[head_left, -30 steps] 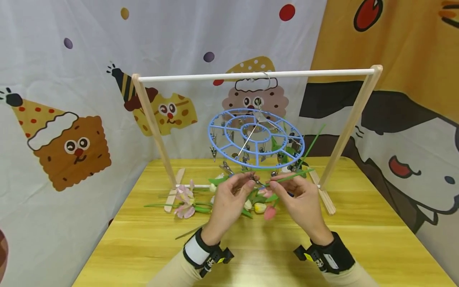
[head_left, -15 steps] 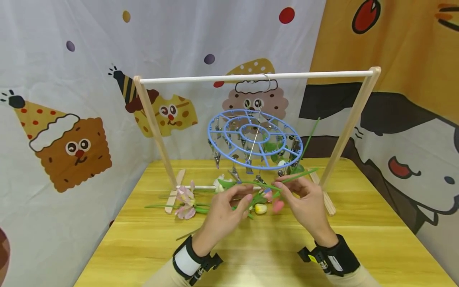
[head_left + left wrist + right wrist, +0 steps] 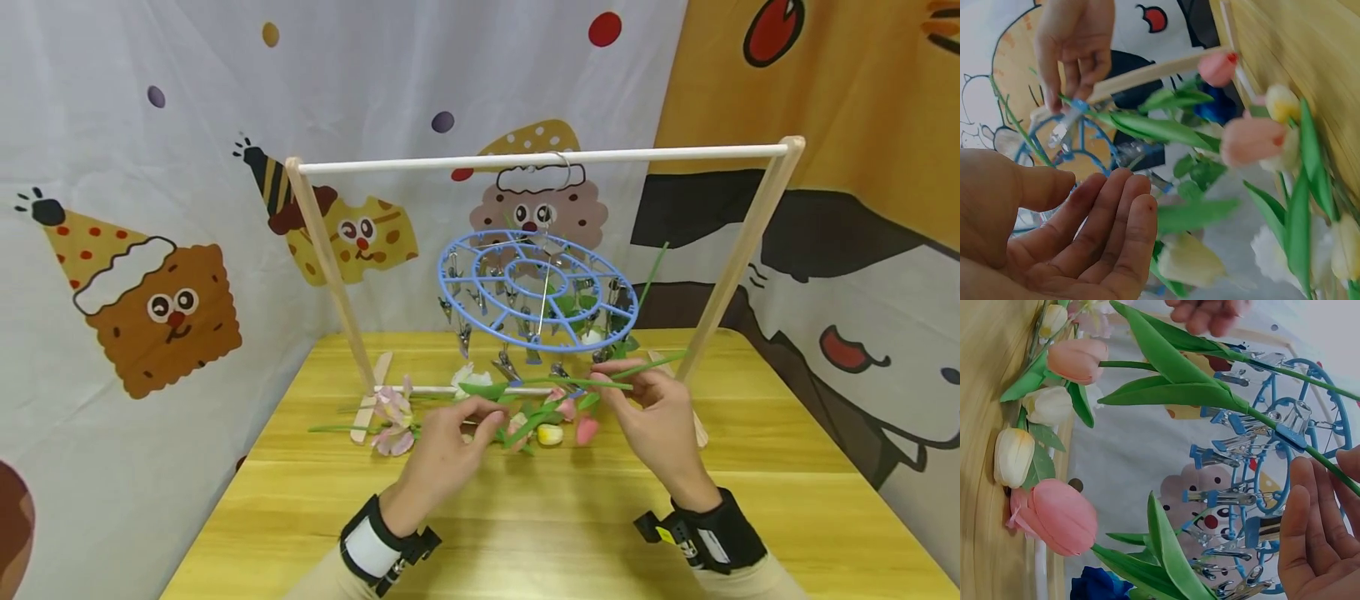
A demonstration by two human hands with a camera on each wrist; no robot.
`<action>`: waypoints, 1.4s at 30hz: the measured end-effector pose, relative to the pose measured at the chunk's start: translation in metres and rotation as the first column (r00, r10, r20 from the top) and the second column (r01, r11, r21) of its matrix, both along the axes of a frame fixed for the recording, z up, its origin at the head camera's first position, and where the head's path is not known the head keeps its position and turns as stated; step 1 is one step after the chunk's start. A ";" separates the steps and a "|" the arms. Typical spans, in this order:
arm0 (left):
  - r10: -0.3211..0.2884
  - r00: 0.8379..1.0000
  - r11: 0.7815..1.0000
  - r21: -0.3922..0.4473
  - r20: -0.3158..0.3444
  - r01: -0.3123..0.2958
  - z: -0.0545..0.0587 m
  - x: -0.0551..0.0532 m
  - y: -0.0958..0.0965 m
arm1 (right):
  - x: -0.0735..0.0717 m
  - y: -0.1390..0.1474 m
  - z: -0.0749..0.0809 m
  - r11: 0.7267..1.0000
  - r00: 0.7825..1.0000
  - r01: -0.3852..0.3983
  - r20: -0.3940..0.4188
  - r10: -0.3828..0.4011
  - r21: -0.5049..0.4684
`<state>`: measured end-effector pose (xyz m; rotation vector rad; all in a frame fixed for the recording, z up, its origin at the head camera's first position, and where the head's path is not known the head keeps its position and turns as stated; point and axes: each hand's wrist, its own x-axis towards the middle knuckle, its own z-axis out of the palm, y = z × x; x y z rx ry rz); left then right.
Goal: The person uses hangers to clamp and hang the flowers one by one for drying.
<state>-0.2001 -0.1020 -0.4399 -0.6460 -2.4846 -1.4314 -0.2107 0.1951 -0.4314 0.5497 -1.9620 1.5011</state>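
Observation:
My right hand (image 3: 656, 417) pinches the green stem of a peach artificial tulip (image 3: 1254, 140), just past a metal clip (image 3: 1291, 434) with blue tips. That clip sits across the stem below its long leaves (image 3: 1169, 394), and the flower end slants down to the left. My left hand (image 3: 453, 442) is held to the left of the hanging stems, fingers loosely bent, nothing in them. Above both hands hangs a round blue clip hanger (image 3: 536, 290) with several metal clips. Another green stem (image 3: 555, 382) runs sideways through a clip near my right fingertips.
A wooden frame with a white bar (image 3: 420, 164) carries the hanger. Lying on the wooden table (image 3: 480, 533) are a pinkish lily-like flower (image 3: 393, 421), a white flower (image 3: 462, 379) and a yellow-white tulip (image 3: 550, 434). A pink tulip (image 3: 1063, 515) hangs at the right.
My left hand has let go near the clip and drawn back left and down. My right hand has moved slightly right, still at the stem. The hanger has turned a little.

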 end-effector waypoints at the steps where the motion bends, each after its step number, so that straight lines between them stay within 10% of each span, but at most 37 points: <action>1: 0.015 1.000 1.000 -0.011 -0.010 -0.016 -0.002 -0.001 -0.003 | 0.000 0.001 0.000 1.000 1.000 0.000 0.004 0.000 0.000; 18: 0.188 0.980 0.965 -0.170 -0.071 -0.198 -0.033 -0.025 -0.048 | 0.003 0.019 -0.013 0.995 0.992 0.078 0.093 -0.084 0.063; 28: 0.144 0.989 0.920 -0.366 -0.020 -0.141 -0.042 -0.027 -0.066 | 0.018 0.025 -0.025 0.982 0.982 0.060 0.165 -0.089 0.176; 37: 0.073 0.993 0.810 -0.576 -0.092 -0.113 -0.059 -0.022 -0.067 | 0.028 0.020 -0.041 0.954 0.968 -0.019 0.243 -0.057 0.300; 42: 0.016 0.991 0.813 -0.576 -0.131 -0.089 -0.064 -0.022 -0.065 | 0.030 0.013 -0.046 0.927 0.965 -0.079 0.262 -0.022 0.366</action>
